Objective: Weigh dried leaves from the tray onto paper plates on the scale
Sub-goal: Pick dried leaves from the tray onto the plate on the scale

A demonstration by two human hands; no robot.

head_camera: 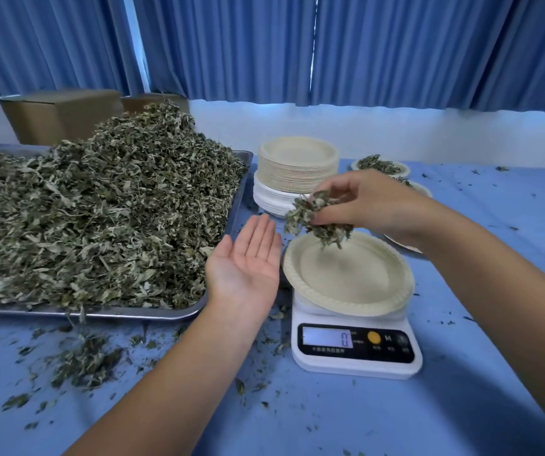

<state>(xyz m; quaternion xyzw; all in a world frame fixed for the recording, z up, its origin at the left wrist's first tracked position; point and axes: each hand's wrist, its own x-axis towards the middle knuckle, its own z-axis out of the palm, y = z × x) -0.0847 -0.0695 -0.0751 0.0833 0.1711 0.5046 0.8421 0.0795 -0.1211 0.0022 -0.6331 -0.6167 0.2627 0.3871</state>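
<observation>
You had some portions done: filled plates (404, 172) lay just beyond your right hand (363, 202). Most of the work looked to be ahead, judging by the heap of dried leaves (100, 209) piled on the tray (133, 313) to the left of your left hand (248, 258). This round had barely begun: the paper plate (346, 278) on the scale (356, 366) sat bare just under your right hand, and the display read zero.

Your right hand hovered palm down over the plate's far edge, fingers curled round a clump of leaves (317, 218). Your left hand was held between tray and plate, palm up, fingers straight and together, holding nothing. A stack of spare plates (297, 166) stood beyond both hands.
</observation>
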